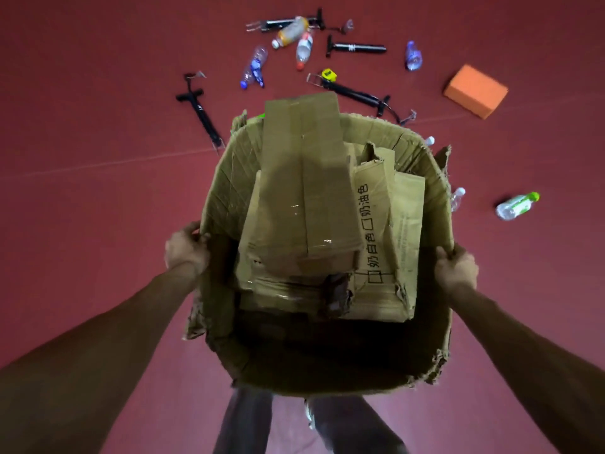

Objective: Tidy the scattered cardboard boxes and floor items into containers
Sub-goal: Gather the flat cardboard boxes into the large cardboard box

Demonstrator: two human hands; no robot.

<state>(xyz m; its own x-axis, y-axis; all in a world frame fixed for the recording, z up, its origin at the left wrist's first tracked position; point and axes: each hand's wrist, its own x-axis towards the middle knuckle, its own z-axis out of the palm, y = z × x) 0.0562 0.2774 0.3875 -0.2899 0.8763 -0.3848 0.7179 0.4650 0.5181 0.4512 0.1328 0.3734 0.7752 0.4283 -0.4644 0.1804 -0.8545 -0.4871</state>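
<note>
A big worn cardboard box (226, 178) fills the middle of the head view, held up in front of my legs. Flattened cardboard pieces (304, 198) are stacked inside it and stick out over the far rim. My left hand (185, 249) grips the box's left rim. My right hand (456, 268) grips the right rim. On the red floor beyond lie several plastic bottles (302, 49), several black hand pumps (357, 47) and a yellow tape measure (329, 74).
An orange foam block (474, 90) lies at the far right. A green-capped bottle (517, 205) and a clear bottle (456, 198) lie right of the box. A black pump (201, 114) lies close to the box's far left corner. Open red floor spreads to the left.
</note>
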